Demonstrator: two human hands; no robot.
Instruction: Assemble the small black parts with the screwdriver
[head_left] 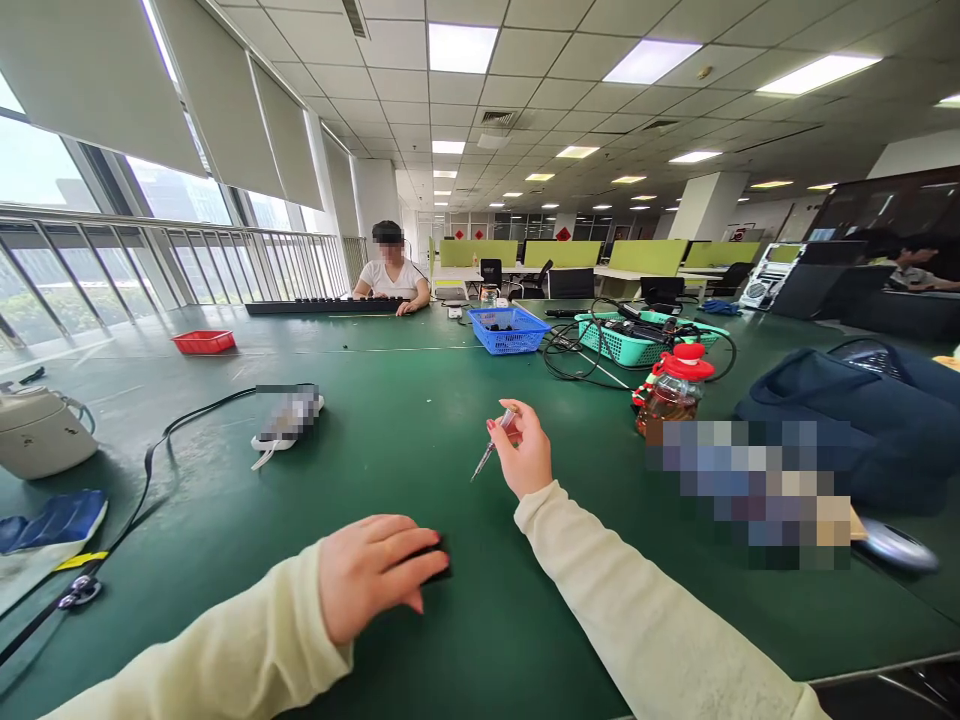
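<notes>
My right hand point(523, 448) is closed around a small screwdriver point(486, 458) with a see-through handle. Its thin shaft points down and to the left, above the green tabletop point(375, 420). Closer to me, my left hand point(382, 570) has its fingers bent over a small black object point(444, 560), with the thumb underneath. Most of that object is hidden by the fingers, so its kind cannot be made out.
A blue basket point(508, 330) and a teal basket point(626, 345) with black cables stand farther back. On the right are a red-lidded jar point(675, 385) and a dark blue bag point(847, 420). To the left lie a red tray point(204, 342) and a black strap point(154, 450). A person point(390, 270) sits across the table.
</notes>
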